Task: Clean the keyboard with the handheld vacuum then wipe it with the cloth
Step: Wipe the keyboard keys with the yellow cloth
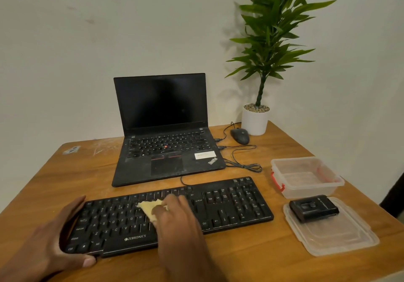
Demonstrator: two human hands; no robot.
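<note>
Pressing the small yellow cloth (150,209) onto the black plastic keyboard (175,214), right hand (175,214) flat, left hand (65,233) gripping its edge; heavy pressure could snag keycaps.

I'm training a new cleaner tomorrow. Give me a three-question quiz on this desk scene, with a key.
1. True or false: the right hand presses the yellow cloth onto the keyboard.
2. What does the left hand grip?
A. the mouse
B. the keyboard's left end
C. the laptop
3. What does the handheld vacuum rest on?

Key
1. True
2. B
3. The clear container lid, in front of the open plastic container.
</note>
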